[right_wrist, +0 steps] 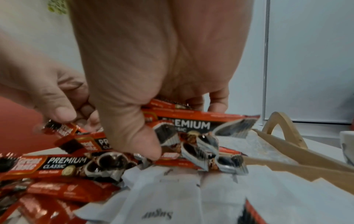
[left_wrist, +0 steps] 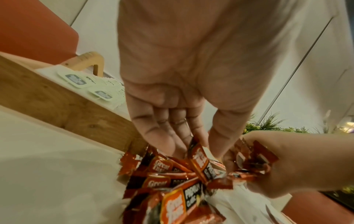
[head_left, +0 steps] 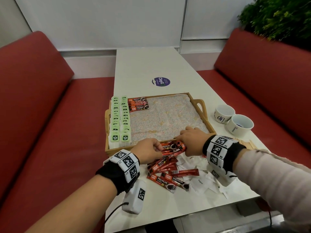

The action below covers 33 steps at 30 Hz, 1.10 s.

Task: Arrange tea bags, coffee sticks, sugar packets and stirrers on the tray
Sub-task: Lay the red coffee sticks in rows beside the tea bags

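Observation:
A wooden tray lined with patterned cloth holds two columns of green tea bags on its left and a few red coffee sticks at the far end. Loose coffee sticks lie heaped on the table before the tray, over white sugar packets. My right hand grips a bundle of coffee sticks at the tray's near rim, thumb on top. My left hand pinches one coffee stick beside that bundle. Wooden stirrers lie behind my right wrist.
Two white cups stand right of the tray. A round purple sticker marks the table beyond it. Red benches flank the narrow table, and a plant hangs at the top right.

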Motion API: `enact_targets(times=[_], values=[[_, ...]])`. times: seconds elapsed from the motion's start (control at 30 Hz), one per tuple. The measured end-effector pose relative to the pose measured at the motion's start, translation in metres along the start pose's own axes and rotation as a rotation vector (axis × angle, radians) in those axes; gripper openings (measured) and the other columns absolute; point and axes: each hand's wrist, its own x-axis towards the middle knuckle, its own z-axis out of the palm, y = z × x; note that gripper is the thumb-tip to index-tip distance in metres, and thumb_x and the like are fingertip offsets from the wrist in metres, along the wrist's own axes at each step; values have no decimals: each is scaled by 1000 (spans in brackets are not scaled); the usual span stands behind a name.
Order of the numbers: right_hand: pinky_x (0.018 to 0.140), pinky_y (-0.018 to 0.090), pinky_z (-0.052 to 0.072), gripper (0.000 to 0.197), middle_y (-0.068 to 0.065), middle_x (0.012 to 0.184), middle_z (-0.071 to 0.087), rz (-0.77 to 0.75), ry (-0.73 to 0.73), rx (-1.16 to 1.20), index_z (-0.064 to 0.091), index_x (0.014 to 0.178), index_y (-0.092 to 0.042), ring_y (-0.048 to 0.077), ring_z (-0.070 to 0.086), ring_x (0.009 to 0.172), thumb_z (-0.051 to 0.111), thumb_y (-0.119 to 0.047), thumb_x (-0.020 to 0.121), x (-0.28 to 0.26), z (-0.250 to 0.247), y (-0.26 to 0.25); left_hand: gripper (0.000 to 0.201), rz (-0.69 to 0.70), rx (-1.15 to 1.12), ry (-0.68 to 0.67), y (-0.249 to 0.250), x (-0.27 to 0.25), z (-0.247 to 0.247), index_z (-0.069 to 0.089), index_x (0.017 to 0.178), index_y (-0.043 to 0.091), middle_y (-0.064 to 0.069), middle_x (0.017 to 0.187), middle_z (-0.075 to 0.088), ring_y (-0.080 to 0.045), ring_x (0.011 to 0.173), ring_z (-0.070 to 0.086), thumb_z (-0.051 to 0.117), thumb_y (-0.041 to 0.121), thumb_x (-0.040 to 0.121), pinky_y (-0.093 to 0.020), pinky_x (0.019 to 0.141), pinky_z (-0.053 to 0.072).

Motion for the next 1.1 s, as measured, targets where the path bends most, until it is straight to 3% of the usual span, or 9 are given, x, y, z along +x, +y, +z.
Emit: enact_targets(times=[0.13,0.3,0.4,0.5,0.6,0.8,0.87,0.97,1.1], values=[[85,32,37,42,0,114,55,1,5,45,55,122,-25,22,44,108,62,-27,81,-1,-9,4,20,-20,6,-31,-4,1,-2,59,92,21,7,85,62,-10,81,61,72,11,81,-22,73,53],[77,30,39,30,0,104,59,2,56,150,60,109,-20,20,46,102,64,-29,80,1,-23,5,23,-31,14,-37,-8,2,-6,60,100,15,3,92,63,-11,86,60,72,9,80,-22,74,52],[72,33,49,22,1,89,63,31,110,304,60,99,-18,20,54,92,66,-28,79,6,-32,2,33,16,21,27,-1,1,-12,57,105,17,5,97,62,-11,89,59,73,30,80,-23,79,49],[57,25,41,12,-5,72,54,30,138,463,54,88,-19,17,54,73,63,-18,81,13,-44,-8,56,69,-34,73,10,0,-18,50,124,15,5,116,57,-12,107,55,59,53,84,-25,90,44],[57,21,38,12,-7,73,54,-29,161,554,50,84,-22,13,50,69,61,-18,86,20,-57,-19,89,137,-278,2,21,-1,-24,37,139,17,1,138,48,-15,125,46,44,74,71,-35,105,38],[60,25,44,6,8,73,60,-109,123,769,59,86,-4,16,51,62,59,-10,86,43,-77,-34,48,112,-724,115,29,8,-38,38,135,30,7,128,49,-17,125,45,47,45,90,-41,106,38],[64,30,45,14,22,86,64,-137,112,841,62,92,4,19,52,68,61,-8,85,50,-82,-36,50,147,-766,170,27,14,-45,41,131,32,7,126,52,-18,123,49,50,48,84,-43,104,42],[80,39,52,13,24,96,66,-200,101,974,63,96,1,24,58,80,63,-2,83,62,-88,-38,45,225,-798,232,23,24,-54,45,132,33,4,128,55,-15,118,53,48,42,88,-40,99,47],[63,42,50,15,25,85,63,-189,76,1049,62,91,1,35,59,74,65,-3,77,84,-92,-36,40,234,-905,245,19,37,-66,60,114,33,-5,121,62,-24,105,64,51,48,79,-50,87,54]])
